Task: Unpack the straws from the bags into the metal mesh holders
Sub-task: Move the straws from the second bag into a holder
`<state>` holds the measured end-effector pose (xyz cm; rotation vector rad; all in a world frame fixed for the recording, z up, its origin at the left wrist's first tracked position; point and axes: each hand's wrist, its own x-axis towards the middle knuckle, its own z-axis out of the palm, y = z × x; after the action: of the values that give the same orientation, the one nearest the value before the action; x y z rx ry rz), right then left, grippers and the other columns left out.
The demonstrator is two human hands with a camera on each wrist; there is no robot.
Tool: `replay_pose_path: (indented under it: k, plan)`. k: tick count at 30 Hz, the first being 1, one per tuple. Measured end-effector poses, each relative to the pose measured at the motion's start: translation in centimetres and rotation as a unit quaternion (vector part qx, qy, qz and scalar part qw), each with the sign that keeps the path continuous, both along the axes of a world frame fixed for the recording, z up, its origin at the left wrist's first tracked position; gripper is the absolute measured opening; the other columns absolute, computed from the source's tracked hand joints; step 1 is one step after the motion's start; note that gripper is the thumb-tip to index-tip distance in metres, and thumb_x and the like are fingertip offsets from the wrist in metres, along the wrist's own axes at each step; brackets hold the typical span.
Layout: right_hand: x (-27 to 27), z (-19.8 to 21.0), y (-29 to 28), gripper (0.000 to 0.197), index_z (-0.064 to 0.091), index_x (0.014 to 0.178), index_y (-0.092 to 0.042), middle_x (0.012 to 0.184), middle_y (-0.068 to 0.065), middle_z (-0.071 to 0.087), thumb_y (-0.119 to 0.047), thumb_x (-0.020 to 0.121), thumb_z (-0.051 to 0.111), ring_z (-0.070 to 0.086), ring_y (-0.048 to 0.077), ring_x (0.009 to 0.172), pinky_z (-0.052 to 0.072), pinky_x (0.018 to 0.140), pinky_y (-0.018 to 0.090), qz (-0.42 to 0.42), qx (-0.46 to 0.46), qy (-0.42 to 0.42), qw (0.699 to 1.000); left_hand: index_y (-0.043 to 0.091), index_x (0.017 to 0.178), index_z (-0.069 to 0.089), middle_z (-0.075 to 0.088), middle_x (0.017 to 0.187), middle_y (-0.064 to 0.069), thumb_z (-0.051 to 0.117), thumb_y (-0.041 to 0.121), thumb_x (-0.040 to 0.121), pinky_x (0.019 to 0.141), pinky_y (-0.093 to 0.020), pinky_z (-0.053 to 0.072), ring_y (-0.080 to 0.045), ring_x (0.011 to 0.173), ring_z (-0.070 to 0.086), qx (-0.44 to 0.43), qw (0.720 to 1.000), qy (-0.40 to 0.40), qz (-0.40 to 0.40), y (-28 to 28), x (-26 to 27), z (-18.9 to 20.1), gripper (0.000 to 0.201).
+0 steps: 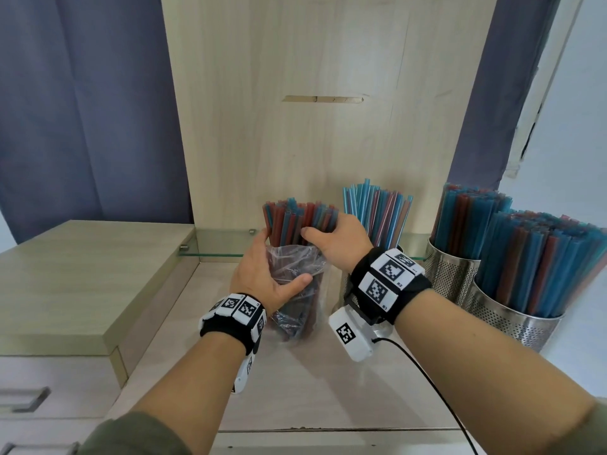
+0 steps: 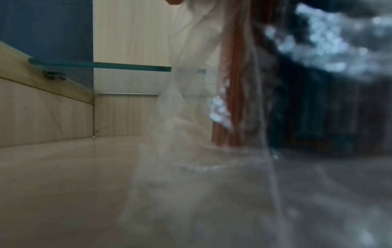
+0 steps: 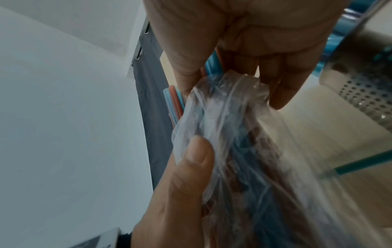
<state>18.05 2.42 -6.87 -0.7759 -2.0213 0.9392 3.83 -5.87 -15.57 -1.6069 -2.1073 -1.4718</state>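
Right hand [image 1: 338, 241]: fingers curled round the exposed upper part of a bundle of red and blue plastic straws [image 1: 297, 220]. Left hand [image 1: 262, 274]: wrapped round the crumpled clear plastic bag [image 1: 295, 267] at mid-height, thumb across its front. Location: bundle stands upright on the pale wood-grain counter [image 1: 312, 389], lower half still bagged, just left of three perforated steel mesh holders [image 1: 512, 320], each already holding straws.

Handling, as judged: straws light, stiff singly, loose and prone to splaying as a bundle; film thin, slippery, easily torn. Best hold: encircle the bare tops firmly, pinch the bag low, strip downward.
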Motion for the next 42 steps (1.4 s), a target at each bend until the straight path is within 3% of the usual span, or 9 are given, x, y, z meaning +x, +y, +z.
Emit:
replay_pose_path:
  k: [5,9,11,15,21,25,29,35,42]
  plan:
    - [-0.6,0.2,0.0,0.017,0.07,0.094,-0.009,0.081,0.006,0.073,-0.024,0.087,0.067,0.069,0.02,0.078,0.058,0.074,0.036,-0.02,0.028,0.02,0.999,0.024,0.145,0.022,0.057,0.133,-0.002,0.059,0.082,0.054,0.094,-0.039,0.051,-0.023,0.117,0.058,-0.028,0.999,0.002,0.022,0.2,-0.2,-0.2,0.114]
    - [-0.7,0.4,-0.2,0.007,0.066,0.085,-0.013,0.065,-0.003,0.063,-0.019,0.087,0.065,0.058,0.01,0.059,0.046,0.06,0.025,-0.021,0.026,0.048,0.998,0.022,0.147,0.021,0.056,0.135,-0.004,0.06,0.079,0.055,0.095,-0.04,0.05,-0.025,0.119,0.057,-0.034,0.999,0.008,0.037,0.2,-0.1,-0.1,0.115]
    - [-0.9,0.6,-0.3,0.005,0.067,0.089,-0.014,0.072,-0.005,0.067,-0.017,0.087,0.067,0.063,0.009,0.067,0.052,0.065,0.027,-0.015,0.003,0.066,0.998,0.021,0.148,0.021,0.055,0.135,-0.005,0.059,0.08,0.055,0.095,-0.042,0.05,-0.025,0.119,0.056,-0.037,0.999,0.004,0.04,0.1,-0.1,-0.1,0.116]
    - [-1.3,1.0,0.0,0.012,0.071,0.099,-0.011,0.093,0.009,0.075,-0.017,0.088,0.069,0.071,0.022,0.087,0.059,0.083,0.038,-0.011,-0.044,0.075,0.996,0.018,0.148,0.022,0.054,0.136,-0.006,0.056,0.083,0.054,0.097,-0.044,0.05,-0.025,0.121,0.054,-0.037,0.998,0.003,0.048,0.2,-0.3,-0.2,0.119]
    - [-1.3,1.9,-0.1,0.008,0.059,0.086,-0.015,0.076,0.001,0.062,-0.013,0.092,0.062,0.058,0.012,0.065,0.049,0.06,0.022,-0.051,-0.041,0.141,0.988,0.015,0.148,0.027,0.052,0.137,-0.007,0.058,0.08,0.061,0.1,-0.043,0.047,-0.026,0.124,0.051,-0.04,0.997,0.034,0.06,0.2,-0.2,-0.3,0.113]
    - [-1.7,2.9,-0.2,0.008,0.058,0.086,-0.016,0.083,0.007,0.069,-0.012,0.093,0.059,0.069,0.023,0.08,0.056,0.073,0.033,-0.05,-0.055,0.188,0.979,0.017,0.147,0.029,0.053,0.136,-0.004,0.051,0.084,0.058,0.099,-0.042,0.047,-0.024,0.123,0.051,-0.041,0.997,0.037,0.06,0.3,-0.3,-0.3,0.113]
    - [-1.7,4.3,0.2,0.008,0.059,0.098,-0.006,0.073,0.001,0.066,-0.012,0.094,0.058,0.063,0.012,0.063,0.054,0.065,0.024,-0.043,-0.036,0.208,0.976,0.018,0.146,0.03,0.055,0.134,-0.003,0.052,0.083,0.059,0.097,-0.042,0.048,-0.023,0.12,0.053,-0.035,0.997,0.037,0.058,0.4,-0.5,-0.4,0.111]
    - [-1.2,7.2,1.1,0.006,0.057,0.087,-0.014,0.062,-0.003,0.062,-0.015,0.093,0.06,0.062,0.02,0.066,0.058,0.075,0.047,-0.044,-0.035,0.243,0.968,0.019,0.144,0.032,0.056,0.131,-0.002,0.052,0.083,0.059,0.096,-0.044,0.049,-0.023,0.119,0.053,-0.028,0.997,0.043,0.056,0.5,-0.4,-0.4,0.108]
    - [1.5,12.3,0.7,0.007,0.055,0.088,-0.011,0.066,-0.001,0.058,-0.009,0.095,0.057,0.06,0.012,0.058,0.055,0.067,0.036,-0.01,-0.019,0.34,0.94,0.022,0.14,0.036,0.058,0.127,0.0,0.051,0.083,0.06,0.093,-0.043,0.05,-0.022,0.115,0.056,-0.017,0.997,0.048,0.051,0.5,-0.5,-0.4,0.102]
